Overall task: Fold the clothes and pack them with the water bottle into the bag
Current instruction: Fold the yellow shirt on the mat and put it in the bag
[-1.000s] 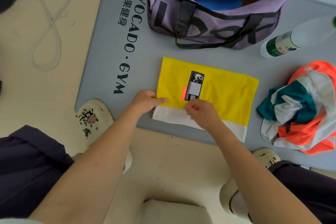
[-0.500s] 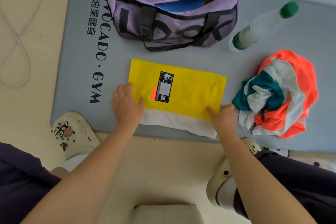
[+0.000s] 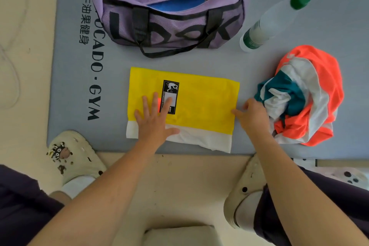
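A folded yellow and white garment (image 3: 201, 102) lies flat on the grey gym mat (image 3: 69, 96). My left hand (image 3: 154, 120) presses on its left part with fingers spread straight. My right hand (image 3: 252, 116) is at the garment's right edge, fingers curled and thumb on the cloth, pinching that edge. Behind the garment stands an open purple bag (image 3: 171, 24) with something blue (image 3: 179, 3) inside. A clear water bottle (image 3: 273, 20) with a green cap lies to the bag's right. A crumpled orange, teal and white garment (image 3: 311, 94) sits right of my right hand.
My two feet in cream clogs (image 3: 73, 158) (image 3: 245, 191) stand at the mat's near edge on the beige floor. A white cable (image 3: 12, 78) loops on the floor at the left. A pale box-like object (image 3: 179, 235) is at the bottom centre.
My right hand slid from the garment's middle to its right edge. My left hand moved from the left edge onto the cloth and now lies flat with fingers spread.
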`<state>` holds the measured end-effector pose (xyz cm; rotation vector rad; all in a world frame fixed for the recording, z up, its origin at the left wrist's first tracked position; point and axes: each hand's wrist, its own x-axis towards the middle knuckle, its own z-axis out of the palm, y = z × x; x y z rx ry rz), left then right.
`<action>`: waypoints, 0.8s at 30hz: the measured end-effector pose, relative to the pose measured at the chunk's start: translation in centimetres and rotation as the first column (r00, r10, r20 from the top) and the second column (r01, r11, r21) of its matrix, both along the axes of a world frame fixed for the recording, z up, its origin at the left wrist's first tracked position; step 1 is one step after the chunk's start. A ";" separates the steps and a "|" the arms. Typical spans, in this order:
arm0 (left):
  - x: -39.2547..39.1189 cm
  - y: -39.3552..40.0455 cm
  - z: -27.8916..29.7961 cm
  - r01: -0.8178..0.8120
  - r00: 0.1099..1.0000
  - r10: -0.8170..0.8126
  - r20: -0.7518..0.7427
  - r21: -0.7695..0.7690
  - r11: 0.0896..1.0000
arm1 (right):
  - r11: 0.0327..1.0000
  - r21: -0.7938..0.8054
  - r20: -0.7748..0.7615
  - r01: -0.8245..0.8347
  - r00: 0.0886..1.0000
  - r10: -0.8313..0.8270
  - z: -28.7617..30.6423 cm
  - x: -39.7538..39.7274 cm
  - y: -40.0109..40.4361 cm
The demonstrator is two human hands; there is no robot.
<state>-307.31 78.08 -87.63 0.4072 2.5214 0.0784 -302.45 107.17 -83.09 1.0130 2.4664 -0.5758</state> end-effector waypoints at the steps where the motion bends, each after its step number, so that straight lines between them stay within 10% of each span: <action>1: 0.0 0.0 0.0 0.000 1.000 0.000 0.001 -0.004 1.000 | 0.998 0.041 -0.076 -0.045 0.996 0.048 0.2 -1.3 -0.3; 6: -0.2 0.1 0.4 0.003 1.000 -0.003 0.012 -0.013 1.000 | 0.920 -0.040 -0.242 -0.390 0.897 0.370 0.1 -10.2 -4.7; 10: -0.2 -0.1 0.5 0.003 1.000 -0.003 0.025 -0.005 1.000 | 0.811 -0.058 -0.054 -0.583 0.813 0.580 -0.8 -15.2 -7.6; 16: -0.1 -0.2 0.1 0.015 1.000 -0.015 0.020 0.006 1.000 | 0.668 -0.188 0.054 -0.720 0.672 0.739 -1.9 -16.9 -8.3; 24: -0.4 -1.2 -0.7 0.058 0.997 -0.055 -0.050 0.044 0.997 | 0.704 -0.213 0.025 -0.677 0.717 0.697 -2.6 -16.8 -8.4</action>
